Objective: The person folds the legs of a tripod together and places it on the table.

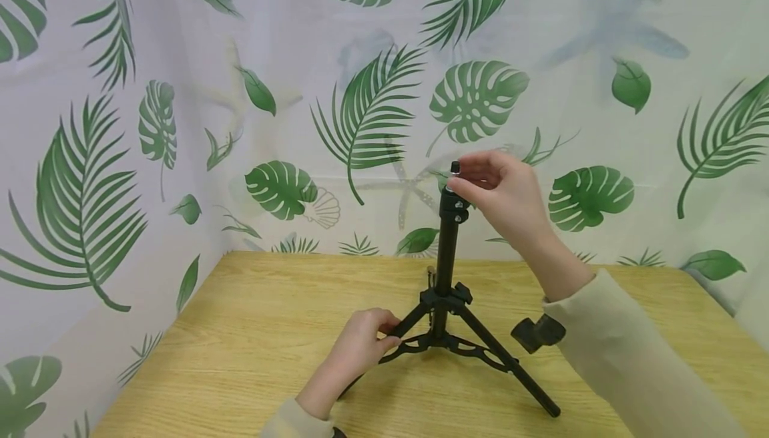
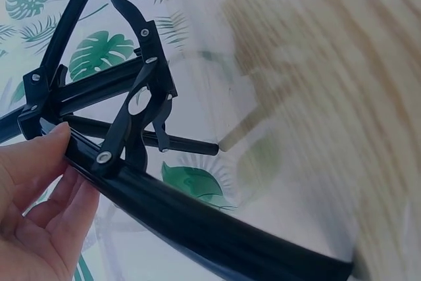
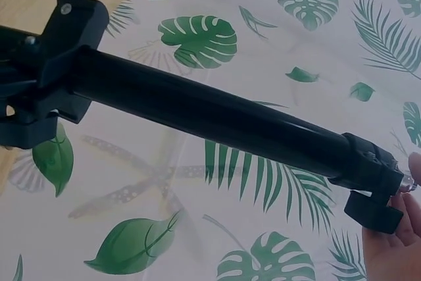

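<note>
A black tripod stand (image 1: 446,251) stands upright on its spread legs, with a silver and black stud (image 1: 454,169) at its top. My right hand (image 1: 507,194) pinches the tip of the stand just below the stud's black end, thumb at the front. A black clamp knob (image 3: 373,212) sits beside those fingers in the right wrist view. Low on the left, my left hand (image 1: 360,344) holds one leg (image 2: 197,222) between thumb and fingers, near the brace (image 2: 122,123). That leg's far end is partly hidden behind the hand in the head view.
The stand is on a wood-grain table (image 1: 252,318). Behind and to the left hangs a white cloth (image 1: 288,124) printed with green leaves. A small black device (image 1: 537,333) is at the right sleeve (image 1: 637,358).
</note>
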### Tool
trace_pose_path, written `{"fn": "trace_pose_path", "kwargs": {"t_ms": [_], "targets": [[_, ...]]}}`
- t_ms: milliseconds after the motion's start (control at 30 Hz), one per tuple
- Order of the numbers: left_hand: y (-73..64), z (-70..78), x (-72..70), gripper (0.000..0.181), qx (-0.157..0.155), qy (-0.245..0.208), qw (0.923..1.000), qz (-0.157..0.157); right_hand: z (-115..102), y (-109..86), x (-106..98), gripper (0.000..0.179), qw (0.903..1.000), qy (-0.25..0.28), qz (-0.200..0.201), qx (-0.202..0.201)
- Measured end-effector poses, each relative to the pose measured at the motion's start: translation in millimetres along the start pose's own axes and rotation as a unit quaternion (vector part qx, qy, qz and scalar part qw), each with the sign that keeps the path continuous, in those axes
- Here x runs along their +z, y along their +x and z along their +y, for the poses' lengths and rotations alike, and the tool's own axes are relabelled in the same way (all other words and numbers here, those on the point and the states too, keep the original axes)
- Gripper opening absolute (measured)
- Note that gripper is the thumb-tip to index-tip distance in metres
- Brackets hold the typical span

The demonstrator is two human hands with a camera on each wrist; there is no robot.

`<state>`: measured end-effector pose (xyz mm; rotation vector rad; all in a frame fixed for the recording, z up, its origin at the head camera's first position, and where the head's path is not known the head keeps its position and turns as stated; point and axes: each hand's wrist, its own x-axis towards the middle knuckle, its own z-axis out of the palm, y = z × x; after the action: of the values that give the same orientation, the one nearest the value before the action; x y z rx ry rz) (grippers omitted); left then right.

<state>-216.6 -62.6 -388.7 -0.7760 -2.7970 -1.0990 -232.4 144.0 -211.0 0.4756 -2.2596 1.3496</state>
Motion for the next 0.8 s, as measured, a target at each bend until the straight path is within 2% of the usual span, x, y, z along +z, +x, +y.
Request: {"fn": "trace_pose_path", "kwargs": {"t_ms": [233, 533, 800], "targets": [[-0.6, 0.9, 0.2, 0.012, 0.001, 0.015, 0.9999, 0.002, -1.5, 4.6, 2.2, 0.033, 0.9991, -0.028, -0.01, 0.031], [-0.1, 0.3, -1.2, 0.011, -0.001, 0.023, 0.9997, -0.001, -5.0, 7.5, 1.0, 0.034, 0.9974, -0.027, -0.043, 0.051], [0.2, 0.1, -0.6, 0.011, -0.002, 0.022, 0.9998, -0.005, -8.0, 9.6, 0.6, 0.029, 0.9947, -0.013, -0.051, 0.089]]}}
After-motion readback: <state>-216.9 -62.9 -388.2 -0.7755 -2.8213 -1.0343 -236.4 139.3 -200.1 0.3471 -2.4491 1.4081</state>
